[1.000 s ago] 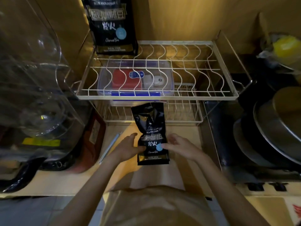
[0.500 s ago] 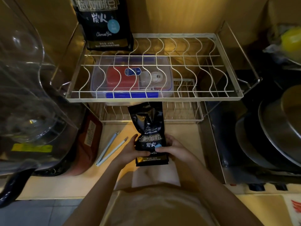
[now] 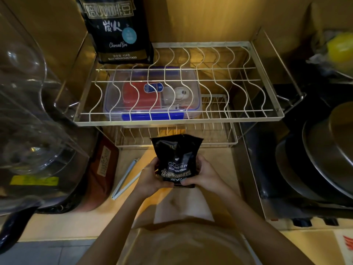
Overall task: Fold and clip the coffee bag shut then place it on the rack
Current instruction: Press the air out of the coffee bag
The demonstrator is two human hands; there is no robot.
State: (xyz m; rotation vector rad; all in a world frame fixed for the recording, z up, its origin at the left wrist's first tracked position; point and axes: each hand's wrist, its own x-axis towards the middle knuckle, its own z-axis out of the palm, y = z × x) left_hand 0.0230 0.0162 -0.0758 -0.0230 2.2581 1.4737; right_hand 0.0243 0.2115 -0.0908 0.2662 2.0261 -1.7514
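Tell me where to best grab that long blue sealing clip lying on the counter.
Probably pinch the sealing clip across its thin middle, coming from above with the left hand, which is nearest. It lies flat and diagonal left of the coffee bag, so fingers should straddle its narrow width.

Your hands point(image 3: 177, 175) cover the lower corners of the coffee bag point(image 3: 176, 159). The larger bag point(image 3: 118, 29) on the rack point(image 3: 177, 120) is cut off at the top edge. The container point(image 3: 152, 94) contents remain indistinct behind the wires.

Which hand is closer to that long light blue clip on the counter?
Left. The left hand holds the coffee bag just right of the clip; the right hand is on the bag's far side.
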